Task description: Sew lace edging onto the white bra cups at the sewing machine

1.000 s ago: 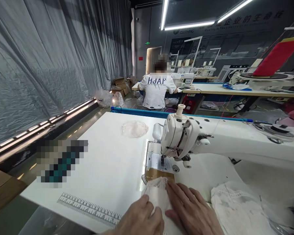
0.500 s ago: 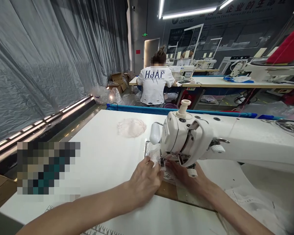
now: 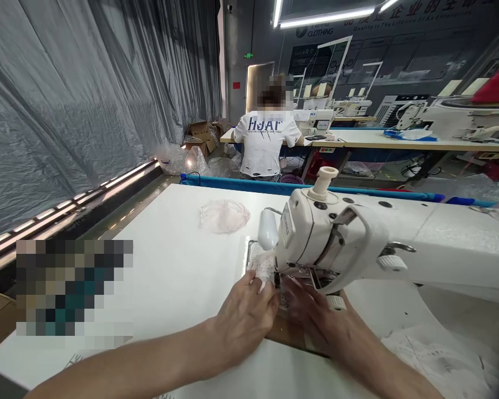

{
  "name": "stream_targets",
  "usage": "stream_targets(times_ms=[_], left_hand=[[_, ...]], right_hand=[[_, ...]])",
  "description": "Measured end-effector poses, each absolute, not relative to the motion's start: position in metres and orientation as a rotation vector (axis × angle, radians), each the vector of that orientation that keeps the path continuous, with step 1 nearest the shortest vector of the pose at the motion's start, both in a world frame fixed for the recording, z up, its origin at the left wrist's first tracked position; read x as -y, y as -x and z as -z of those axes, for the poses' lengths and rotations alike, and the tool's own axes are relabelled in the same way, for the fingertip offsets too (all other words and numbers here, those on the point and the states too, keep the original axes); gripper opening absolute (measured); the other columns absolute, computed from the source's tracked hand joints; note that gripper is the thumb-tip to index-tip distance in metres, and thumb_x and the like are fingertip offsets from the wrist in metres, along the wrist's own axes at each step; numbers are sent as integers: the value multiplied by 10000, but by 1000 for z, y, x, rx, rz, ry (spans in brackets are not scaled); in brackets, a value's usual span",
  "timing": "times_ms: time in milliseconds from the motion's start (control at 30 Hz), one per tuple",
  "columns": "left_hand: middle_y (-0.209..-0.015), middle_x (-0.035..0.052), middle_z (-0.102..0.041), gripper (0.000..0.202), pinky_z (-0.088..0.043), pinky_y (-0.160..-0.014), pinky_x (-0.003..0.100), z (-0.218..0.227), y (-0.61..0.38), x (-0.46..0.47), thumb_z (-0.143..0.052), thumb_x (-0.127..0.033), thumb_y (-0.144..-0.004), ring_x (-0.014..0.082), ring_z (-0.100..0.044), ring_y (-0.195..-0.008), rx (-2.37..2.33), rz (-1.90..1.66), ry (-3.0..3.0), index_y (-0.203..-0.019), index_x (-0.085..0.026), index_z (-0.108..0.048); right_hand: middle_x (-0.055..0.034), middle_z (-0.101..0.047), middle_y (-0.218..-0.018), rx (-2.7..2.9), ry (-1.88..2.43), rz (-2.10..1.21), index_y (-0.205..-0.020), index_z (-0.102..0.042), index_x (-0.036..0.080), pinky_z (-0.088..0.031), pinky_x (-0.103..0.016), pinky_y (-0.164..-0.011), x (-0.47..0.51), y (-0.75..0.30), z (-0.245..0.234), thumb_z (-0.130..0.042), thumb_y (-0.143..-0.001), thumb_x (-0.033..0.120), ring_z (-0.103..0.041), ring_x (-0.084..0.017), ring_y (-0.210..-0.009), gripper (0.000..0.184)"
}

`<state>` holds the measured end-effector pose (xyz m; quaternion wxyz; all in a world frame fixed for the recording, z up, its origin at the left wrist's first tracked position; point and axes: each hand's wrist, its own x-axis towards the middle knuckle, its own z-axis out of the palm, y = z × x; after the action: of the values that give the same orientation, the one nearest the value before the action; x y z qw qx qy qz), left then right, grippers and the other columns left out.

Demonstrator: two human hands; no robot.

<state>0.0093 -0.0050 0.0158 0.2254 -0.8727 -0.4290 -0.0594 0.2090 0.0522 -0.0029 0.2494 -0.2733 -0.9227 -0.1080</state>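
Note:
A white sewing machine (image 3: 316, 238) fills the right middle of the view. At its needle area lies a piece of white lace (image 3: 263, 265), partly covered by my fingers and the machine head. My left hand (image 3: 249, 313) is closed on the near left edge of this lace, fingers curled down beside the presser foot. On the other side of the needle, my right hand (image 3: 320, 316) reaches in below the machine head. Its fingers are blurred and partly hidden, so their grip on the lace cannot be made out.
A pale sheer round piece (image 3: 224, 216) lies flat on the white table (image 3: 170, 266) beyond my left hand. More white lace fabric (image 3: 436, 354) is heaped at the lower right. Ahead, a person in a white shirt (image 3: 266, 144) sits at another sewing table (image 3: 366, 138).
My right hand has drawn slightly nearer to me and right, with its fingers more smeared. The left hand stays on the lace. The view has shifted a little, bringing the machine closer.

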Motion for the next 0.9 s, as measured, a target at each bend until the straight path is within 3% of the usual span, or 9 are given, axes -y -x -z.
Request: stream_targets(times_ms=[67,167,333,567,900], left_hand=[[-1000,86,-579,184,-422,-861,386,-16,-9,7,-474,-82,-852,197,-547,-866,1203,219,2425,-1003,-123,-571],[-948,67,-584,160,-433,-864,360,-18,-7,13,-467,-77,-861,188,-550,-880,1179,275,2459,-975,-99,-577],[-867,57,-606,162,-450,-862,330,-18,-2,26,-481,10,-820,190,-568,-921,1152,379,2431,-870,-80,-606],[-892,87,-630,133,-473,-801,335,-15,-1,26,-496,-5,-825,206,-589,-907,1128,468,2402,-828,-65,-615],[-849,31,-608,91,-445,-860,335,-22,0,21,-494,-70,-864,165,-580,-865,1248,425,2442,-870,-111,-575]], right_hand=[[-114,-635,-1217,2571,653,317,-1269,-518,153,-449,-422,-846,-35,-212,1,-387,-959,284,-617,-256,-1016,362],[-71,-649,-1204,2602,597,285,-1227,-553,156,-404,-376,-893,-18,-215,6,-467,-939,356,-593,-233,-1071,361],[-46,-681,-1152,2569,603,238,-1183,-590,166,-356,-350,-893,-15,-214,9,-469,-946,356,-618,-204,-1016,327],[-24,-718,-1069,2509,596,231,-1110,-631,172,-348,-348,-852,-16,-210,4,-421,-960,331,-647,-202,-948,303],[-94,-657,-1192,2568,582,473,-1183,-589,115,-329,-395,-855,-23,-214,13,-437,-943,314,-614,-238,-1004,347]])
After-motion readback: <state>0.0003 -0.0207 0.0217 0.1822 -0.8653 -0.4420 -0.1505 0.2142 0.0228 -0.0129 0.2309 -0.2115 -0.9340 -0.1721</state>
